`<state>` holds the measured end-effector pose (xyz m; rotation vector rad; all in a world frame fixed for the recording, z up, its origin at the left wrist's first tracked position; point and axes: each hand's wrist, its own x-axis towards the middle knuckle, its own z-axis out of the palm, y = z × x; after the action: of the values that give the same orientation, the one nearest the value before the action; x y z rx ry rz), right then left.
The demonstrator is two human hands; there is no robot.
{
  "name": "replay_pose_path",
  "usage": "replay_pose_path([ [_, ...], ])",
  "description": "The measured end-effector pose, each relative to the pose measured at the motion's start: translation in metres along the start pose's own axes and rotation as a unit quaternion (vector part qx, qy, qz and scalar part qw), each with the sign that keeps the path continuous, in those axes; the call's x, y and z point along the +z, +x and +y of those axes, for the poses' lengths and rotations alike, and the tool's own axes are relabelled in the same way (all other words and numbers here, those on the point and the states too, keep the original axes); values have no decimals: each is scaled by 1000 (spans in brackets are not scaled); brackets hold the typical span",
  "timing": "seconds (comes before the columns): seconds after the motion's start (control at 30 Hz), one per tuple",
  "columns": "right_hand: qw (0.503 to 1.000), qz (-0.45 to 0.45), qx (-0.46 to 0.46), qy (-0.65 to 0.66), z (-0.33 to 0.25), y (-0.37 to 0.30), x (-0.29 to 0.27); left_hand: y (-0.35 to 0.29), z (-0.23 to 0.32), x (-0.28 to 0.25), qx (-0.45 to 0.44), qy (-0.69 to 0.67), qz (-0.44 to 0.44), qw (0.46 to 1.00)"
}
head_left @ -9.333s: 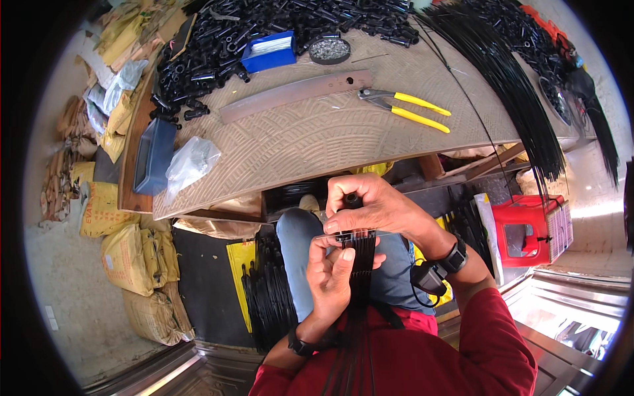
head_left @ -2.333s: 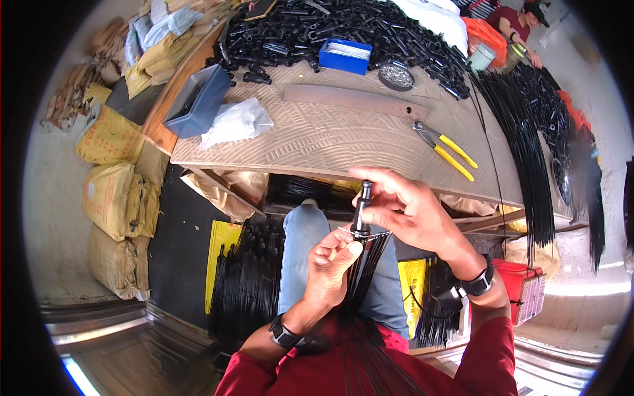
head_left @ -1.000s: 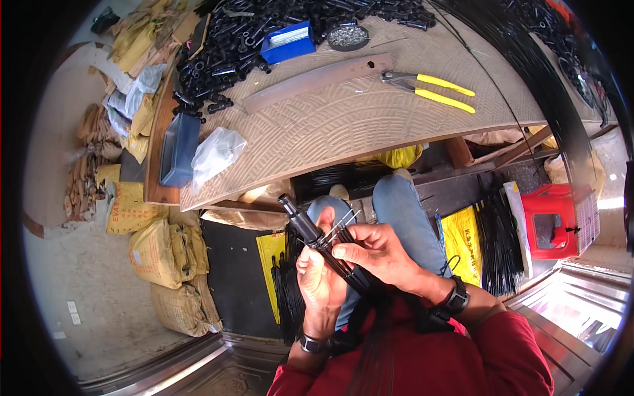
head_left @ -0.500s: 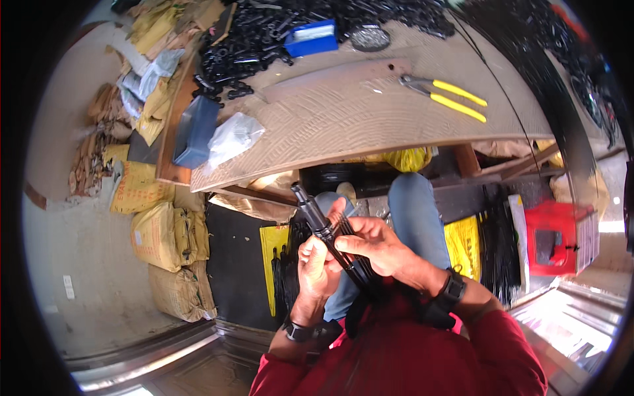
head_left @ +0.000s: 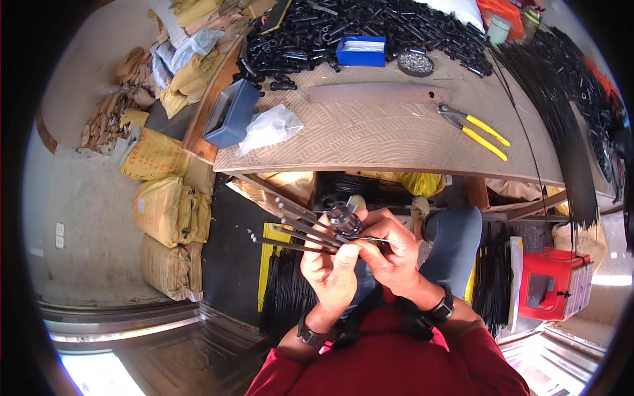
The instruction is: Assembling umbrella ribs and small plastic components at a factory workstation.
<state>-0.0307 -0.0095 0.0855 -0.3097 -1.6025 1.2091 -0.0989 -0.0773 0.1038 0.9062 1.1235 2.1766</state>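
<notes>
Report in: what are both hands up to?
Left hand holding thin black rods. Right hand close beside; black fitting at fingertips. Pliers apart, on table.

The part [head_left: 343, 218] looked glossy plastic; the rods [head_left: 290, 245], smooth. The bar [head_left: 370, 93] was dull metal, the bag [head_left: 274, 127] crinkled plastic, the tabletop [head_left: 376, 138] matt and ridged.

I can see a glossy black, stepped cylindrical fitting [head_left: 343, 219] tilted toward my camera, held among the fingers [head_left: 345, 257] above the lap. Just beside it, I make out several thin, straight black rods [head_left: 304, 235] with pale tips, fanned apart and jutting left, their other ends hidden in the grip.
</notes>
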Motion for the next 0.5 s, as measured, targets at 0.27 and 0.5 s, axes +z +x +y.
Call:
replay_pose_path([
  [0.27, 971, -5, 168, 168, 12, -14, 3, 2, -14, -32, -46, -24, 43, 998],
  [0.5, 994, -36, 101, 13, 14, -11, 6, -1, -13, -37, -63, 8, 68, 996],
])
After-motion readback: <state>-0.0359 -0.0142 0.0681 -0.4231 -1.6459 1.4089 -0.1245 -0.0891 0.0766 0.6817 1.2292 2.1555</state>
